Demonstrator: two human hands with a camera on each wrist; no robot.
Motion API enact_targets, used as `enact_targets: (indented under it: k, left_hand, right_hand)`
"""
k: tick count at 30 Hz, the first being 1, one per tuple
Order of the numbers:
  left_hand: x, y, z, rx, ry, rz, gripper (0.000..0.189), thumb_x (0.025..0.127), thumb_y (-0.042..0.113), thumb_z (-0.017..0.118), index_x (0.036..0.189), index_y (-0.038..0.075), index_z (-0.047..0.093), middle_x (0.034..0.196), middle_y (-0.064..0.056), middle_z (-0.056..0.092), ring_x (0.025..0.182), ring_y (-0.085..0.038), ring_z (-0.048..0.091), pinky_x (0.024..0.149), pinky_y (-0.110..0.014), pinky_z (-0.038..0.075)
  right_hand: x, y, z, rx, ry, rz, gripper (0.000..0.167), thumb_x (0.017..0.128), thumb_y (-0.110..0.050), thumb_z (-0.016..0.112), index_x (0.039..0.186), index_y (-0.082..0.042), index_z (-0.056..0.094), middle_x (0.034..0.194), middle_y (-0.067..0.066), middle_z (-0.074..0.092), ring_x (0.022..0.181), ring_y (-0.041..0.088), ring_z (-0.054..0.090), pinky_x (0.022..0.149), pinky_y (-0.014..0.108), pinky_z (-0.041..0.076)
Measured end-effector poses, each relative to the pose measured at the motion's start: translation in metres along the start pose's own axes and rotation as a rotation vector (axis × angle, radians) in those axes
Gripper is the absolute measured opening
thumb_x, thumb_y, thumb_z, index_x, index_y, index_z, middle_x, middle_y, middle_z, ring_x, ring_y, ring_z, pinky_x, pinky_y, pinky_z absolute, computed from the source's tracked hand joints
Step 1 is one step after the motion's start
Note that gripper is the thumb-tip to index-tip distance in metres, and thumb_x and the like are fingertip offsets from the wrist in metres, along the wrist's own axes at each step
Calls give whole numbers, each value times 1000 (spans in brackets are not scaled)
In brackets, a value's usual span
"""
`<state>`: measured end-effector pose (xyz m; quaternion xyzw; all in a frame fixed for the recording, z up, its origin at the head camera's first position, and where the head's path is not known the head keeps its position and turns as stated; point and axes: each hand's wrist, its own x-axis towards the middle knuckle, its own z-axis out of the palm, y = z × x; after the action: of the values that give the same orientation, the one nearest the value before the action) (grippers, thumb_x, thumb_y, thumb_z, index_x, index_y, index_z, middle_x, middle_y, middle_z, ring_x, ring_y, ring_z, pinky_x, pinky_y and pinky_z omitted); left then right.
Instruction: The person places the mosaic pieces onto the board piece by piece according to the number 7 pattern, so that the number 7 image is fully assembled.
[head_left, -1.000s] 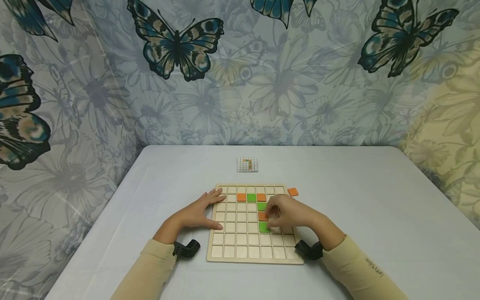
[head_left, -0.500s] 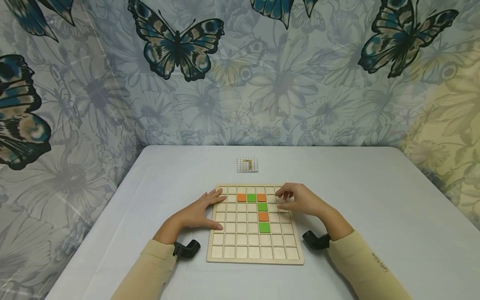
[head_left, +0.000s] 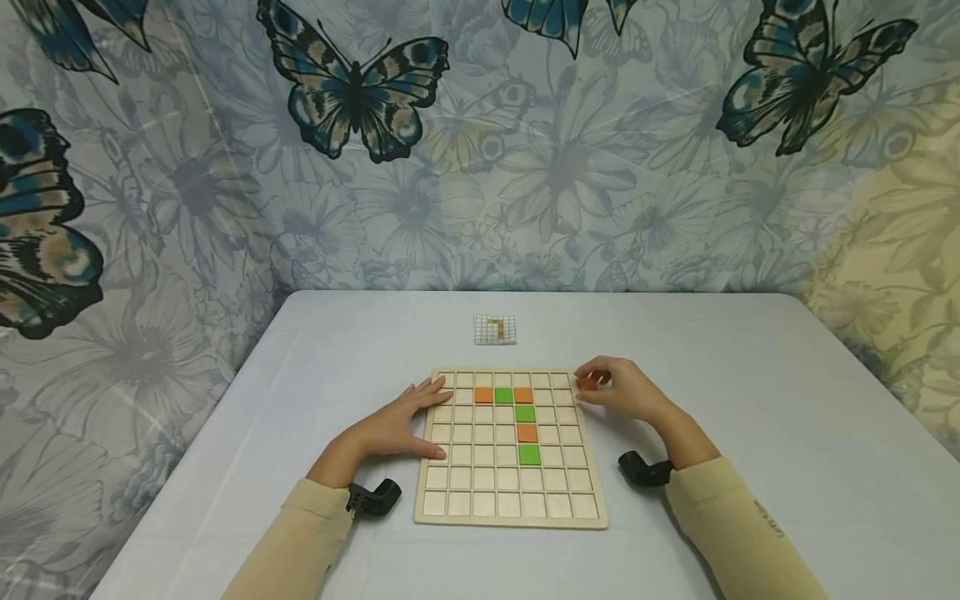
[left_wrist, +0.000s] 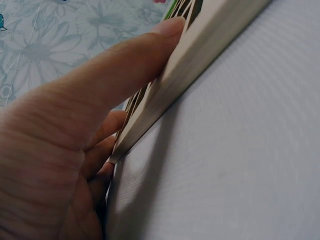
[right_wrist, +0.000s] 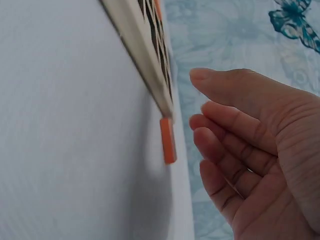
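Note:
A wooden grid board point(head_left: 483, 504) lies on the table, with orange and green square tiles in several of its cells. Three tiles form a row near the top, and from its right end a column runs down to a green tile point(head_left: 529, 454). My left hand point(head_left: 397, 423) rests on the board's left edge, fingers spread and thumb point(left_wrist: 167, 30) over the rim. Just off the far right corner, a loose orange tile point(right_wrist: 168, 141) lies on the table. My right hand point(head_left: 626, 390) hovers over it, fingers loosely bent and apart from the thumb, holding nothing.
A small pattern card point(head_left: 495, 329) with a coloured grid lies behind the board. White cloth covers the table point(head_left: 750, 400). A butterfly-print curtain point(head_left: 562, 167) hangs behind it. Each wrist wears a black camera point(head_left: 375, 498).
My right hand has moved from the green tile at the column's lower end, away and right, to the loose orange tile beyond the board's corner. The left hand stays put.

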<state>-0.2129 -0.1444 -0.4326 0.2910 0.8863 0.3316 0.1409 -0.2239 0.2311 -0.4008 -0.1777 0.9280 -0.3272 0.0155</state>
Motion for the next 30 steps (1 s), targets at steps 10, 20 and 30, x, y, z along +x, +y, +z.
enact_targets:
  k: [10,20,30]
  left_hand:
    - [1,2,0,2,-16,0,93,68,46,80,145,16,36,157,-4,14,146,-28,4,119,-49,3]
    - [1,3,-1,4,-8,-4,93,67,46,80,144,17,37,157,-2,14,146,-26,4,119,-48,3]
    - [-2,3,0,9,-8,-10,93,68,46,80,145,18,36,157,-2,15,146,-29,4,119,-50,5]
  right_hand:
    - [-3,25,0,-4,78,64,34,81,-12,71,111,0,64,110,20,63,99,34,58,84,45,51]
    - [-2,42,4,36,99,17,29,80,-10,72,106,1,66,105,16,65,100,32,59,86,43,50]
    - [-3,39,6,77,67,8,30,81,-7,69,110,0,65,112,16,63,111,35,54,93,48,46]
